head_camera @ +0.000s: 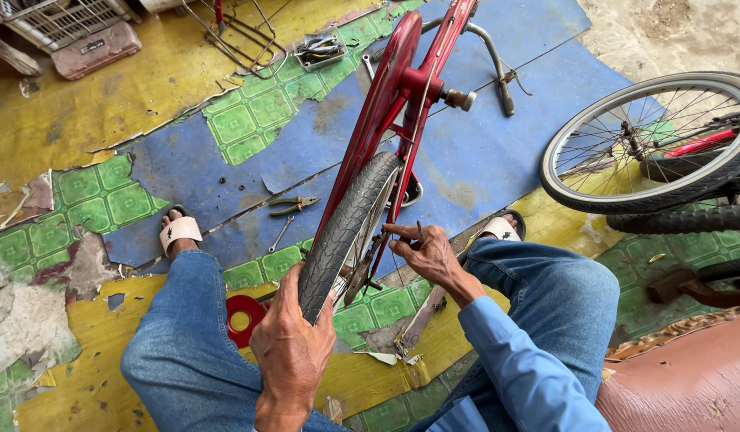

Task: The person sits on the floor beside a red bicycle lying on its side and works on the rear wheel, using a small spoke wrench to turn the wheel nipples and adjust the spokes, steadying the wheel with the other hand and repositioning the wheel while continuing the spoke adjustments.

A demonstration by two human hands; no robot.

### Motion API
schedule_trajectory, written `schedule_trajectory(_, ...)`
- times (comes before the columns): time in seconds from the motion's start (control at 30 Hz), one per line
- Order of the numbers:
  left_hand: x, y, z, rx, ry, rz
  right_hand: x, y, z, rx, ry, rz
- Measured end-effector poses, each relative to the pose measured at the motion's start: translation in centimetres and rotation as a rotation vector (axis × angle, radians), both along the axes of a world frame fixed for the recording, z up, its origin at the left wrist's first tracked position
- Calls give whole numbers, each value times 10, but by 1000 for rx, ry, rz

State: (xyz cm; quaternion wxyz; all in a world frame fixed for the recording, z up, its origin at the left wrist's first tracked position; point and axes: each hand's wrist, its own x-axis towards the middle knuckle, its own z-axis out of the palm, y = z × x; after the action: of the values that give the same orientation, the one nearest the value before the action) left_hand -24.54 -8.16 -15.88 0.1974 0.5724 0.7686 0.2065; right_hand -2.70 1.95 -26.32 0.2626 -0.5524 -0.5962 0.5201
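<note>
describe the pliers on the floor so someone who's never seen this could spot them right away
Start at the red bicycle frame lying upturned on the blue floor mat, and follow its black tyre towards the person. Just left of that tyre, on the mat, lie the pliers. They have green handles spread apart, unlike the plain thin metal spanner right below them.

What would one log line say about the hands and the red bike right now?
left hand: grips tyre | right hand: at rear hub, fingers pinched | bike frame: upside down | pliers: on floor
</note>
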Motion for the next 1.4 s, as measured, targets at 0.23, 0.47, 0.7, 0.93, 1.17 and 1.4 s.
schedule_trajectory(0.23,2,13,5,28,54,3,2,3,-2,20,11,-34)
schedule_trajectory(0.47,2,6,-2,-8,57,9,-5,-17,-2,16,141,76)
schedule_trajectory(0.7,5,1,2,36,62,5,9,-21,2,65,343,-168)
schedule_trajectory(0.93,-4,-3,-13,37,20,13,33,-4,-12,-325,248,-628)
schedule_trajectory(1.17,6,9,0,80,78,17,44,-9,-50,-644,5,-936)
schedule_trajectory(1.4,-25,-6,-70,33,59,-39,50,-20,-96,-782,-287,-1131)
